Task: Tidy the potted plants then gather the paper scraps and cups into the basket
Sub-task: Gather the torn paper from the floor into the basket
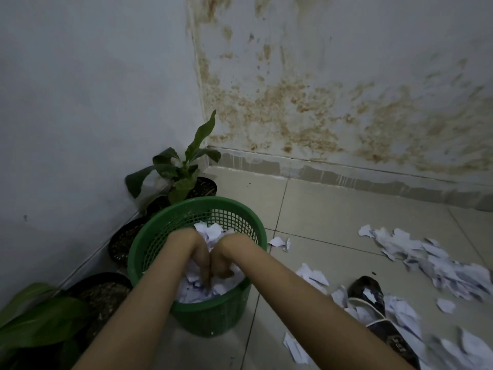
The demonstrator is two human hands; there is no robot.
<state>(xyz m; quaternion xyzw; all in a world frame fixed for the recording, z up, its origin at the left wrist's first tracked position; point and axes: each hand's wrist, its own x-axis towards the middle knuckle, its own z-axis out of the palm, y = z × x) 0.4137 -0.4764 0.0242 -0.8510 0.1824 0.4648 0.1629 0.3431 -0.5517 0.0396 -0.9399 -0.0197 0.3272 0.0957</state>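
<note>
Both hands are reaching down into a round green plastic lattice basket [170, 236], left hand [201, 259] and right hand [222, 263] side by side w/ fingers pointing down into the heap of torn white paper scraps [210, 233] inside; fingers look bent into the paper, but whether they are gripping a wad or just pressing it down can't be told, tips being buried. More loose white scraps [426, 260] are lying on the pale tiled floor [333, 209], well off to the right of the right hand, some draped over a dark patterned shoe [365, 289]. Black plastic pots w/ green leafy plants [184, 169] are standing along the wall just beyond & left of the left hand, touching or nearly touching the basket. No cups in view. Judged by look, the paper is near weightless, soft, springy & prone to fluttering, so it probably wants scooping in cupped double handfuls & pressing flat; the basket itself seems light & stiff, best taken at the rim
</note>
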